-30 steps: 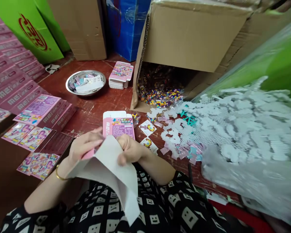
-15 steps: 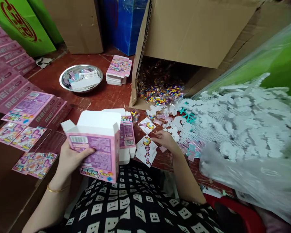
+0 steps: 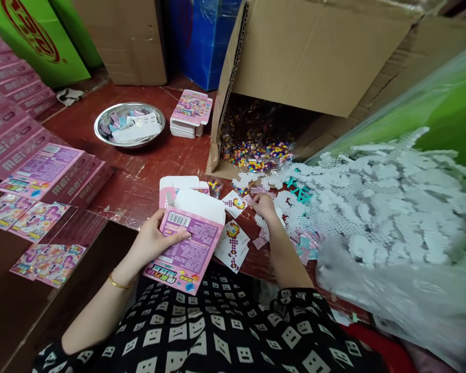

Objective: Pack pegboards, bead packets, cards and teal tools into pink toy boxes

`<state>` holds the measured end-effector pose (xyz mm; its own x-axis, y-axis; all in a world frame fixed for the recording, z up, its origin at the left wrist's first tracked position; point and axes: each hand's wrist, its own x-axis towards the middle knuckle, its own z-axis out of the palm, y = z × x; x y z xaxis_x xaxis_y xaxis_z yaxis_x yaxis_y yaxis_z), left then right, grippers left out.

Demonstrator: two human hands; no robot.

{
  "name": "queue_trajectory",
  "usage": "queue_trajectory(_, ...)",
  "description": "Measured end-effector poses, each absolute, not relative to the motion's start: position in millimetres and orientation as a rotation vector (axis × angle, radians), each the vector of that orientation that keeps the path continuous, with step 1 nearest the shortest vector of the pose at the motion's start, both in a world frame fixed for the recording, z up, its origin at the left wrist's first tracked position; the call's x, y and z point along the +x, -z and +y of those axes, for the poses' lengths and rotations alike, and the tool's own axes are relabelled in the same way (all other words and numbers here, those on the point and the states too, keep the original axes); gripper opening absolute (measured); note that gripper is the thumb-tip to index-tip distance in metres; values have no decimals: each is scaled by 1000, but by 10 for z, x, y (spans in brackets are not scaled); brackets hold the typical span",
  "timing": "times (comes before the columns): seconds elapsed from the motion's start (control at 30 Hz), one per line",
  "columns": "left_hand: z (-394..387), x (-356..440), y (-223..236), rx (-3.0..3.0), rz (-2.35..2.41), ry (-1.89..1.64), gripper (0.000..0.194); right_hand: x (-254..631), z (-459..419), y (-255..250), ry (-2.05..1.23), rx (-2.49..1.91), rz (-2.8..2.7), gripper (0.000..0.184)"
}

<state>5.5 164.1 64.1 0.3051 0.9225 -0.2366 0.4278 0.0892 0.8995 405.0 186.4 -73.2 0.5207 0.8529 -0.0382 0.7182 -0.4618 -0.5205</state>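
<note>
My left hand [image 3: 157,243] grips a pink and purple printed box [image 3: 190,246] by its side, thumb across the printed back. Its white top flap [image 3: 200,207] stands up, unfolded. Out to the right, my right hand [image 3: 264,207] reaches down to the table, fingertips pinched at a small pink packet [image 3: 249,200]. Close by lie a pattern card [image 3: 233,203] and, nearer me, more overlapping cards [image 3: 232,247] printed with a pixel wand. Behind the held box, another pink box [image 3: 169,196] is partly hidden, with a small bag of coloured beads [image 3: 215,188] beside it.
White plastic pieces [image 3: 396,202] pile up at the right in a clear bag. An open carton [image 3: 295,57] holds bagged beads [image 3: 260,153]. Further back are a metal bowl [image 3: 101,135] and a stack of flat boxes [image 3: 186,116]. Pink boxes [image 3: 11,145] rise at the left.
My left hand has brought the box to the right and tilted it. My right hand has moved up and slightly right, from the lower pattern cards to the small pink packet.
</note>
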Motion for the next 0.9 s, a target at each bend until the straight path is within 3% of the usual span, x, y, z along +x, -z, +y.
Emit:
queue_trajectory(0.1,1651,77,-604,1539,1300,-520,56,3988,1747,514,-295,-2238,-1167,14)
queue_trajectory(0.2,1687,129,-582,1563,1309,-497,56,3666,1618,144,-256,-1877,-1098,31)
queue_trajectory(0.3,1716,186,-559,1586,1308,-525,58,3144,1589,-200,-560,-1432,-1393,30)
queue_trajectory(0.4,1734,177,-505,1567,1310,-541,60,2851,1677,-274,-818,-1278,-1614,30)
queue_trajectory(0.6,1811,13,-310,1462,1429,-620,68,3423,1726,353,-556,-1967,-1389,35)
queue_trajectory(0.73,1877,4,-178,1592,1503,-700,84,3709,1741,588,-341,-2104,-1431,37)
queue_trajectory(0.9,1857,3,-109,2058,1630,-822,91,3809,2179,490,-343,-2074,-1868,68)
